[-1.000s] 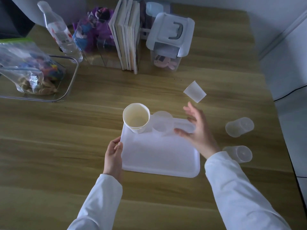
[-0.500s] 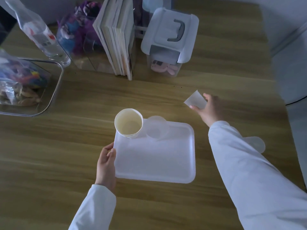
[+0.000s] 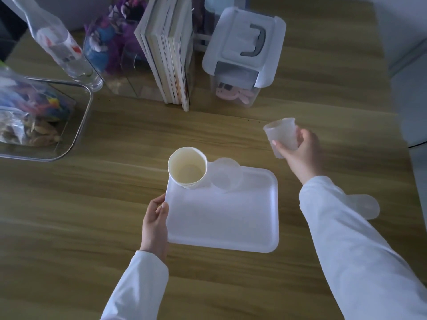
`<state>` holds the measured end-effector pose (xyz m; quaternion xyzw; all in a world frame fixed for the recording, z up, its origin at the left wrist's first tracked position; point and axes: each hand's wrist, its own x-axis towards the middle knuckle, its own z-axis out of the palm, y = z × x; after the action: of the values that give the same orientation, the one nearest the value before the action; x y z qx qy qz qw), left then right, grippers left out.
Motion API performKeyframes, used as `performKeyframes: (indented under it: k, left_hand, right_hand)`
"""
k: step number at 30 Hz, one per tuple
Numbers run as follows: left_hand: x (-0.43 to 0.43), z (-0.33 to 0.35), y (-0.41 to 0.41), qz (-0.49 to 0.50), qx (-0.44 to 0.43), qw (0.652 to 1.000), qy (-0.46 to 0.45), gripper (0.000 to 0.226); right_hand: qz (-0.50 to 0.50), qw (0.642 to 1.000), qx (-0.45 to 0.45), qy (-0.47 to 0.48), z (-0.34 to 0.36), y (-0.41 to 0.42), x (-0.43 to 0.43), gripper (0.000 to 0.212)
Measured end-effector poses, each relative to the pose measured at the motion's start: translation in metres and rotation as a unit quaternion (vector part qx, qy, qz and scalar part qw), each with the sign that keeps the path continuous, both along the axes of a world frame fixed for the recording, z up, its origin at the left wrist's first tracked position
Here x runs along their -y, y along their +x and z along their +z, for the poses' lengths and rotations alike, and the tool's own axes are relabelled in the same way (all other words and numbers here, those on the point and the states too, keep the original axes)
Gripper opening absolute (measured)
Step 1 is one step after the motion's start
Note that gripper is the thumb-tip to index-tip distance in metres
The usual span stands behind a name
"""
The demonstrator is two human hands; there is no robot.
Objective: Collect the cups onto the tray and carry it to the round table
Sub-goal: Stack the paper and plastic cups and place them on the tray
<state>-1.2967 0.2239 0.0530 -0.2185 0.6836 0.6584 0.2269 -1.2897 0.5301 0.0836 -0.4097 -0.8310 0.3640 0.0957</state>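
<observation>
A white plastic tray (image 3: pixel 221 218) lies on the wooden table in front of me. At its far left corner stands a paper cup (image 3: pixel 187 167), with a clear plastic cup (image 3: pixel 226 176) upright beside it. My left hand (image 3: pixel 155 225) grips the tray's left edge. My right hand (image 3: pixel 300 151) is raised right of the tray's far corner and holds a frosted plastic cup (image 3: pixel 281 135), mouth up and tilted. Another clear cup (image 3: pixel 366 207) lies on its side to the right, partly hidden by my right sleeve.
Along the table's far side stand a row of books (image 3: pixel 168 51), a lidded plastic box (image 3: pixel 242 54) with a grey handle, a water bottle (image 3: pixel 57 42) and a clear bin of colourful items (image 3: pixel 41 116). The table's right edge runs near a white wall.
My right hand reached to the small frosted cup lying beyond the tray, took hold of it and lifted it off the table. My left hand stayed on the tray's edge.
</observation>
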Motion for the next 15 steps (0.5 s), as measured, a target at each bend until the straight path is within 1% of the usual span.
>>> performKeyframes:
  k: [3,5,7,11,15]
  left_hand:
    - [-0.001,0.002,0.004,-0.005,-0.005,1.000,0.002,0.025]
    - [0.000,0.005,0.007,-0.014,-0.010,1.000,0.001,0.025]
    - [0.001,0.010,0.012,-0.018,-0.012,1.000,0.004,0.024]
    - [0.004,0.020,0.021,-0.025,-0.016,0.999,0.015,0.023]
    - [0.010,0.031,0.030,-0.030,-0.020,0.999,0.020,0.020]
  right_hand:
    - [-0.012,0.990,-0.111,-0.082,0.027,0.012,0.023,0.061]
    - [0.016,0.972,-0.186,-0.140,0.044,0.022,0.045,0.055]
    - [0.064,0.954,-0.239,-0.169,0.055,0.035,0.068,0.051]
    - [0.123,0.951,-0.231,-0.167,0.053,0.056,0.101,0.056]
    - [0.133,0.954,-0.220,-0.155,0.052,0.070,0.122,0.055]
